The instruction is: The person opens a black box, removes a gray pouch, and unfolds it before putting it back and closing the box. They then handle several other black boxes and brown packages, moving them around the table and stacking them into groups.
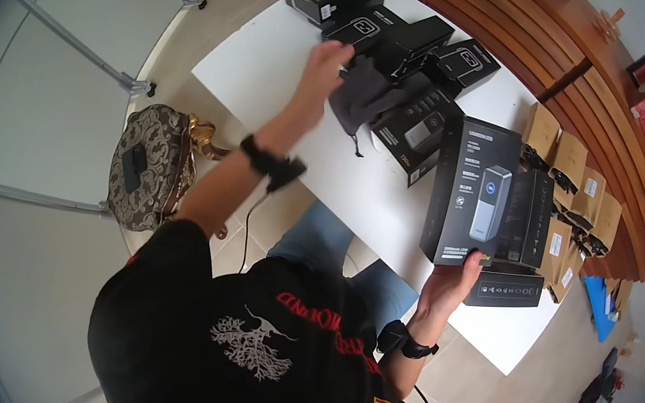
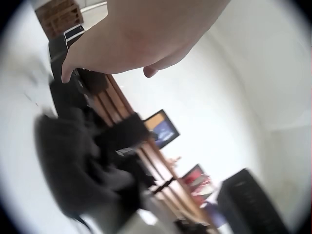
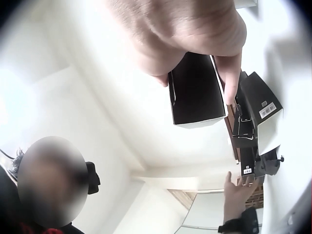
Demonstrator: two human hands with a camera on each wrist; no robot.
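The person's right hand is grasping the lower end of a black printed box, with the thumb pressing on its front and the fingers lying on the opposite side. The box is standing out beyond the thumb, its pictured silver device facing the head camera. The left hand is holding nothing; its fingers are spreading loosely just beside a dark cloth pouch, and whether the fingertips are touching the pouch, the blur is not letting one tell. Ahead of those fingers, black cartons are resting on the white table. Near the right fingers, a low black box is lying on the tabletop, and brown packages are sitting farther out past the held box.
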